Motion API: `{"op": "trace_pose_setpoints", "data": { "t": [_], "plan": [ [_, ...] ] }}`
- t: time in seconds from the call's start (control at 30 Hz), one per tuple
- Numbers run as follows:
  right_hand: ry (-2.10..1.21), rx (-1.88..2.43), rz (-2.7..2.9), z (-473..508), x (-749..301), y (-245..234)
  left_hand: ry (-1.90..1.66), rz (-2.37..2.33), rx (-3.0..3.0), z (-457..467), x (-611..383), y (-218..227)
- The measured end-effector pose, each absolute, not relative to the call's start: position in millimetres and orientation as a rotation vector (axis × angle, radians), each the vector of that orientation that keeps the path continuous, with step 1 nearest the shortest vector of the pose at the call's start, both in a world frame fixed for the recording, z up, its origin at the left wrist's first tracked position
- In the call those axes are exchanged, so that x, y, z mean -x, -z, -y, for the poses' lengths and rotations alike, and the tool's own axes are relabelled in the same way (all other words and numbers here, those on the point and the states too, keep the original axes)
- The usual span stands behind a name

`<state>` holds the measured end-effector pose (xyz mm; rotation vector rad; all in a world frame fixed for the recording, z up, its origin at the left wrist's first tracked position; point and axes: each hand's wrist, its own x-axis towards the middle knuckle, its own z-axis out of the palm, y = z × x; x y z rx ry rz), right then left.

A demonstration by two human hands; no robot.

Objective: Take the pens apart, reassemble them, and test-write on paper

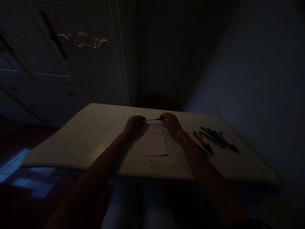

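Note:
Over the far edge of a sheet of paper (151, 141), my two hands face each other with what looks like a pen taken apart between them. My left hand (133, 124) is closed on a dark part at one end, and a thin rod like a pen refill (150, 120) runs across the gap. At the other end, the fingers of my right hand (172, 123) pinch a dark pen barrel (159, 119). The paper is covered in small writing, and another written piece shows under its right side. Dim light hides the exact finger contacts.
Several pens (215, 138) lie on the right of the pale table (78, 136), beside my right forearm. A wall (262, 95) borders the table's right side. Behind the table at left stands a cabinet (95, 76) with a scrolled ornament.

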<state>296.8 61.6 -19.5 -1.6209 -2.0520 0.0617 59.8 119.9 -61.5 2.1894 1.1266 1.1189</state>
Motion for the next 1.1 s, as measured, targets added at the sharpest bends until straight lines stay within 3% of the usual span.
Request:
{"op": "trace_pose_setpoints", "data": {
  "t": [0.43,1.1],
  "plan": [
    [-0.223,1.382,2.03,-62.6,-275.5,35.4,-1.067,-0.961,-2.259,-114.0,-63.6,55.4],
    [-0.319,1.382,1.997,-58.7,-264.6,37.2,-1.243,-0.935,-2.38,-114.6,-63.9,53.3]
  ]
}}
